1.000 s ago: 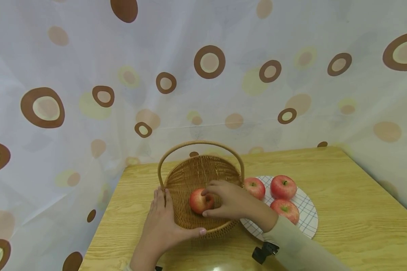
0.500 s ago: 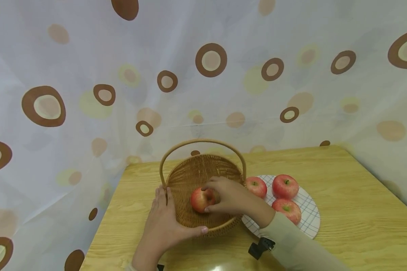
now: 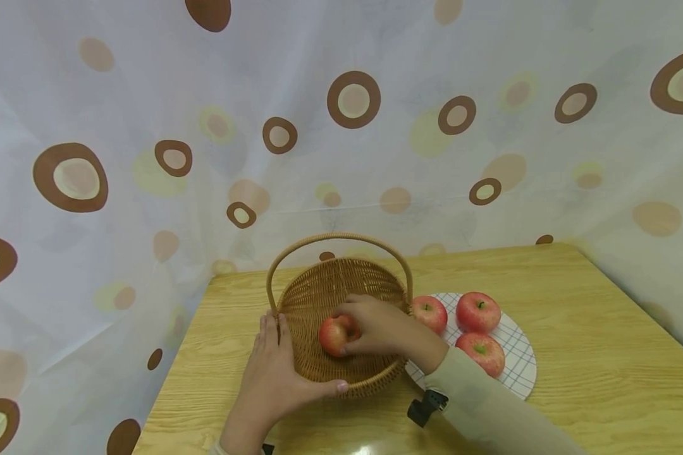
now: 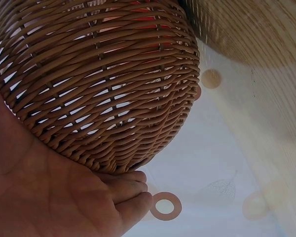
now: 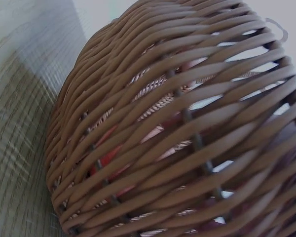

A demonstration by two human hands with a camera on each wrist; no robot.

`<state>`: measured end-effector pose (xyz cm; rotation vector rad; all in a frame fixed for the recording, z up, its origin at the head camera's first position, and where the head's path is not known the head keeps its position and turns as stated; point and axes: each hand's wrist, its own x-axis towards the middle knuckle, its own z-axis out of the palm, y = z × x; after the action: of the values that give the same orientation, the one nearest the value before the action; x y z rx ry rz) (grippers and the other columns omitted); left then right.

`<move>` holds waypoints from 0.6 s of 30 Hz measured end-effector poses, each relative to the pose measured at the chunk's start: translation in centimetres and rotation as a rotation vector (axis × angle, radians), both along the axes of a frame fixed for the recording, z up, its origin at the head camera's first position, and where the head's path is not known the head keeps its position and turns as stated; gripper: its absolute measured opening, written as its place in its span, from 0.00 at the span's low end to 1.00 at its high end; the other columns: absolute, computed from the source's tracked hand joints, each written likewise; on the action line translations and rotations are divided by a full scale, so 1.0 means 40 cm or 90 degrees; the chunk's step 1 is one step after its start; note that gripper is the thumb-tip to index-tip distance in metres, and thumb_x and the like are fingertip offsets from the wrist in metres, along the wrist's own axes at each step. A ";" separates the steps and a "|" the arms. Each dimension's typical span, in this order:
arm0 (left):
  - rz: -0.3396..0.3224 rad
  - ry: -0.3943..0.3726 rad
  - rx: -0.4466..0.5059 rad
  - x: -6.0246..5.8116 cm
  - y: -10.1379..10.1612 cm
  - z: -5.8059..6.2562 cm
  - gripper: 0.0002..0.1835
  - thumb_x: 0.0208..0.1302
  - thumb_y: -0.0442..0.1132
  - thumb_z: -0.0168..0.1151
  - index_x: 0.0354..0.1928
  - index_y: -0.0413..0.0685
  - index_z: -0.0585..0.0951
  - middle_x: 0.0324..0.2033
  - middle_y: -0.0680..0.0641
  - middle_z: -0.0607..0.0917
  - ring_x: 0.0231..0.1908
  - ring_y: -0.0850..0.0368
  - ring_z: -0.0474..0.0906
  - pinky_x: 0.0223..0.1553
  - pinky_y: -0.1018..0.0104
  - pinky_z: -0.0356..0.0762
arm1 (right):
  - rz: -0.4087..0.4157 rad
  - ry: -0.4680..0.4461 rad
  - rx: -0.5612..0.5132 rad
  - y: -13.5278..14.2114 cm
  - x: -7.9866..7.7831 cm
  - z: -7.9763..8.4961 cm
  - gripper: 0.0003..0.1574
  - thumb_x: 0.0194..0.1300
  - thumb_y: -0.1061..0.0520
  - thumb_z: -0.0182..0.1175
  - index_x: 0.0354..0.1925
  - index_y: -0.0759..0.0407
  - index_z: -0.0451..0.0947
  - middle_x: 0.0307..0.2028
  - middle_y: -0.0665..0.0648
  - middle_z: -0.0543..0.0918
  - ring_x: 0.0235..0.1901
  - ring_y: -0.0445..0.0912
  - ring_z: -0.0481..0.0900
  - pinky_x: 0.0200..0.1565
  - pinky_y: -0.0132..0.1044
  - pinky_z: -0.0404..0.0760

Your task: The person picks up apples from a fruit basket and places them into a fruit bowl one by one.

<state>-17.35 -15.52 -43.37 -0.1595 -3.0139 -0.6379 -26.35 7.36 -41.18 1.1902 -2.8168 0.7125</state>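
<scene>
A wicker basket with an arched handle sits on the table, and a red apple is inside it. My right hand reaches in over the basket's right side and holds that apple between thumb and fingers. Along the left and front rim lies my left hand, its fingers straight against the side and its thumb stretched along the front. The left wrist view shows the left palm against the woven wall. In the right wrist view the weave hides the right hand, with red showing through gaps.
To the basket's right, a round checked plate bears three red apples, partly overlapped by the right forearm and the basket. The wooden table meets a spotted curtain at the back and sides.
My right hand has shifted slightly left around the apple, its fingers now further over it. The left hand stays on the rim; basket and plate look unmoved.
</scene>
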 end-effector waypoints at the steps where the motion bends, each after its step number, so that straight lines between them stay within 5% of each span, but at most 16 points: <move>1: 0.000 0.001 0.001 0.001 0.000 -0.001 0.91 0.32 0.95 0.60 0.83 0.33 0.41 0.83 0.30 0.31 0.84 0.37 0.27 0.82 0.36 0.47 | 0.000 -0.010 -0.001 -0.002 0.000 0.001 0.34 0.59 0.49 0.80 0.61 0.57 0.84 0.57 0.54 0.84 0.56 0.49 0.84 0.53 0.47 0.86; 10: -0.002 0.013 -0.003 0.000 0.001 -0.002 0.90 0.34 0.94 0.63 0.83 0.32 0.42 0.83 0.30 0.32 0.84 0.37 0.27 0.82 0.37 0.47 | -0.007 -0.068 0.015 -0.013 -0.013 -0.006 0.39 0.60 0.51 0.80 0.67 0.57 0.80 0.64 0.57 0.81 0.63 0.54 0.82 0.64 0.53 0.83; 18: 0.005 0.003 -0.004 0.003 0.003 0.002 0.92 0.30 0.97 0.59 0.84 0.34 0.41 0.83 0.32 0.31 0.84 0.39 0.26 0.82 0.38 0.46 | 0.053 -0.095 0.047 -0.016 -0.024 -0.015 0.48 0.59 0.58 0.79 0.75 0.62 0.72 0.74 0.64 0.74 0.71 0.59 0.75 0.71 0.55 0.77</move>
<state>-17.24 -15.39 -43.30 -0.1496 -3.0110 -0.6260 -27.32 6.73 -41.78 1.3274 -2.9536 0.7368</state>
